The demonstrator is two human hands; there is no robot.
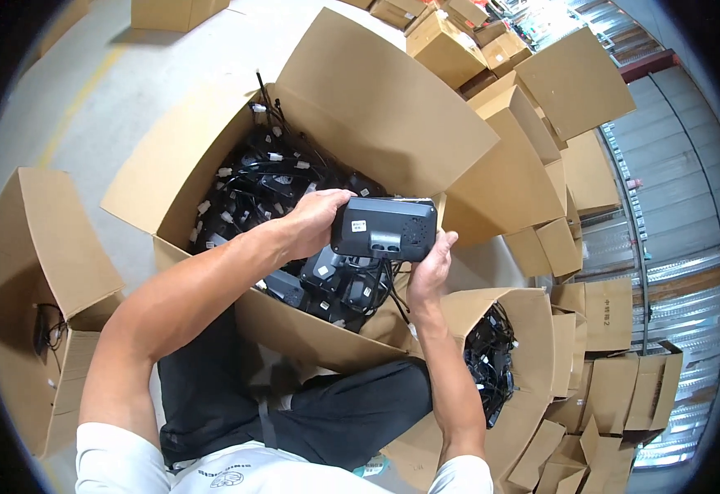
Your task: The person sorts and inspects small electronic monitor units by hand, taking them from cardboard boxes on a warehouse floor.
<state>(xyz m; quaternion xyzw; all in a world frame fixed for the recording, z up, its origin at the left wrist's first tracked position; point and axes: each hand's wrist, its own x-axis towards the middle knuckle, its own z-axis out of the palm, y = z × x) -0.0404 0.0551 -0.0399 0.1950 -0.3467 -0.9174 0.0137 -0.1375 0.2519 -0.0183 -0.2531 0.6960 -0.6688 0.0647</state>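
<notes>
Between my two hands I hold a black plastic electronic unit [386,224], a flat rounded box with a small white label and a cluster of small holes. My left hand [319,221] grips its left end, and my right hand [432,267] clasps its lower right corner. Black cable hangs just below the unit; whether it belongs to it I cannot tell. Under my hands stands a large open cardboard box [294,331], filled with similar black units [324,270] and tangled black cables [274,174] with white connectors.
To my right, another open carton [533,342] holds black cabled parts [489,362]. On the left, an open carton [88,255] has a few cables [47,329] inside. Many cardboard boxes [446,53] are stacked at the far right along a corrugated metal wall [681,165].
</notes>
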